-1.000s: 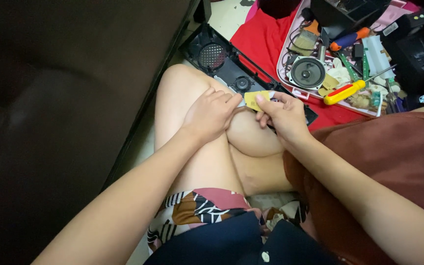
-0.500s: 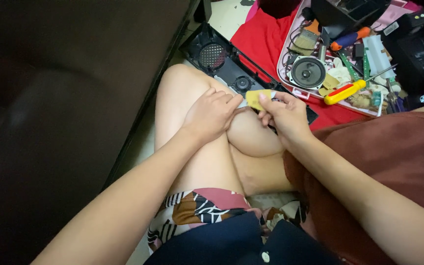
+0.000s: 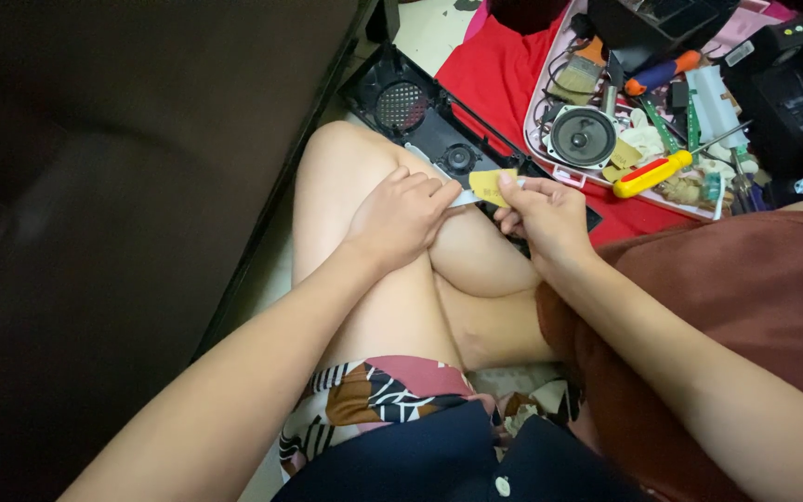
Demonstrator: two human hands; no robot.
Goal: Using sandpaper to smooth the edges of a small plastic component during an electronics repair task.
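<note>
**A:** So what's in the head view? Looks like both hands are over the bent knee.

**B:** Yep. The right hand [image 3: 546, 216] pinches a small flat yellow piece [image 3: 488, 187], fingers curled tight on it. The left hand [image 3: 403, 216] is closed around a thin whitish strip [image 3: 464, 198] that touches the yellow bit.

**A:** And behind?

**B:** A black plastic speaker panel [image 3: 411, 112] with a round mesh grille, on red cloth [image 3: 494, 74]. A pink tray [image 3: 550, 93] holds a round speaker driver [image 3: 584, 137] and a yellow-handled screwdriver [image 3: 651, 173].

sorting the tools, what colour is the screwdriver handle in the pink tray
Yellow with a red band, on the screwdriver in the pink tray; the head view shows it.
</note>
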